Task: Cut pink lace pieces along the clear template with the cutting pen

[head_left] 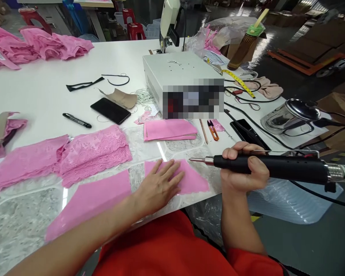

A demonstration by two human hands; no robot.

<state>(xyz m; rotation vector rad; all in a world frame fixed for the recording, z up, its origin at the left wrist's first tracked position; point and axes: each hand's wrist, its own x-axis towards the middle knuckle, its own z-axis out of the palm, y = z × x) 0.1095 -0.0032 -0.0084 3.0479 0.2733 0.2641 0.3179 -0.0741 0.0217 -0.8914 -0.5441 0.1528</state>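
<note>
My left hand (158,188) lies flat with its fingers spread on a pink fabric piece (194,179), pressing it against the patterned mat (25,214). My right hand (238,181) is wrapped round a black corded hand tool (287,168) with a pointed metal tip. That tip points left, near the top edge of the fabric piece; I cannot tell whether it touches. Another flat pink piece (103,197) lies left of my left hand, partly behind my forearm. Beyond the hands is a folded pink fabric stack (170,129).
A pale metal box (178,69) stands behind the stack. Around it lie a phone (110,110), a marker (77,120), orange thread snips (212,130) and a dark phone (248,134). Pink lace fabric (94,153) is at left. A steel pot (290,117) and cables occupy the right.
</note>
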